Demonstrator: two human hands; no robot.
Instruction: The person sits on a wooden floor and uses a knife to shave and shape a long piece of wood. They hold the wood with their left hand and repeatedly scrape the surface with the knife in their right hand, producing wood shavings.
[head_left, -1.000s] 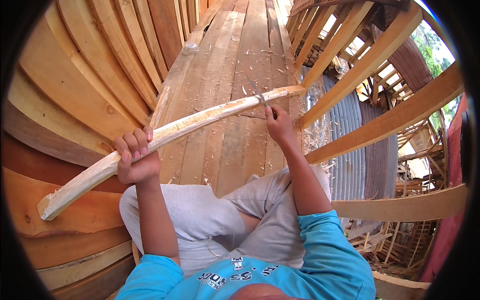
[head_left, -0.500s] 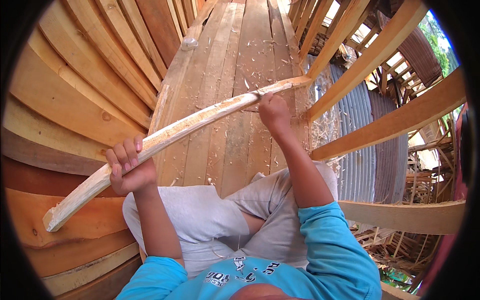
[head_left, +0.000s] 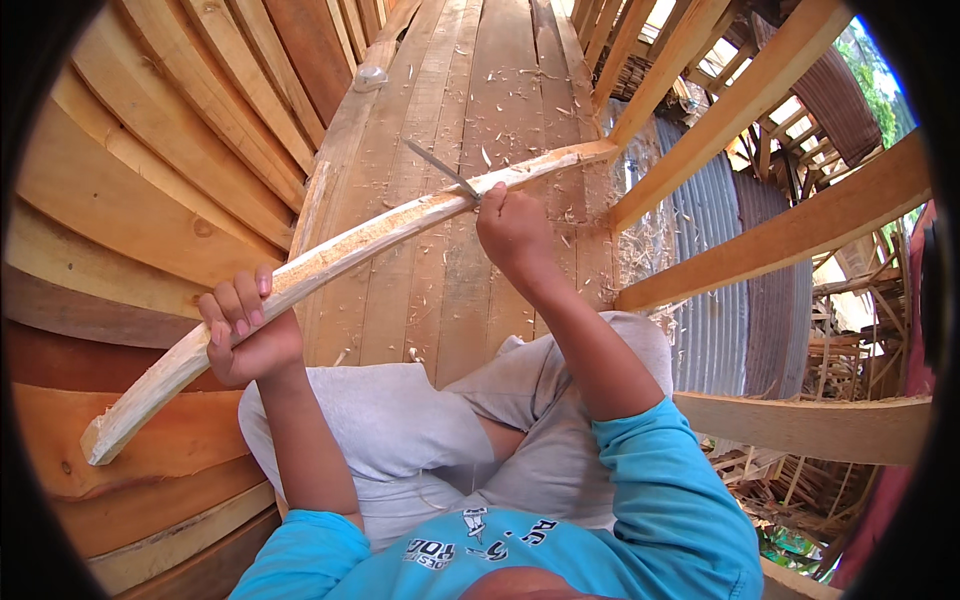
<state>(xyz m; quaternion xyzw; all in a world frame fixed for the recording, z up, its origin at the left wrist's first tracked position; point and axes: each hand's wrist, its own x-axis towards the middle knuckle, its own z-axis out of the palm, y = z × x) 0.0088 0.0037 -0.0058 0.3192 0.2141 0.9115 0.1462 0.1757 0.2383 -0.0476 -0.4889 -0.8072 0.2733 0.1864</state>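
Showing rough facets, the pale pole (head_left: pixel 370 236) slants.

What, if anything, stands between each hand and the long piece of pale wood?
Nothing visible stands between the left hand and the pale wood: the fingers curl over it directly. At the right hand, the bladed tool it holds crosses the wood; whether that hand also touches the wood is unclear.

a plank floor (head_left: pixel 440 300) runs between a board wall (head_left: pixel 130 190) and spaced slats (head_left: pixel 785 235).
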